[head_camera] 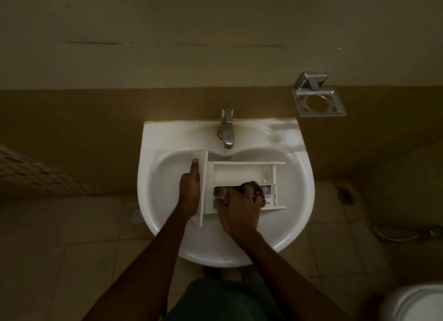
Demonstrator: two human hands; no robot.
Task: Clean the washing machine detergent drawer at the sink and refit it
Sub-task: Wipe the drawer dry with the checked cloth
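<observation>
White plastic, the detergent drawer (242,174) lies in the basin of the sink (304,177), below the tap (226,126), its front panel turned to the left. The left hand (189,191) holds that panel, thumb straight along its face; its other fingers are hidden. The right hand (239,210) is curled round a dark patterned cloth (257,189) pressed into the drawer's near compartment, covering most of it. The light is dim, so dirt or water in the drawer cannot be made out. At the lower right a toilet (412,301) is cut off by the frame.
</observation>
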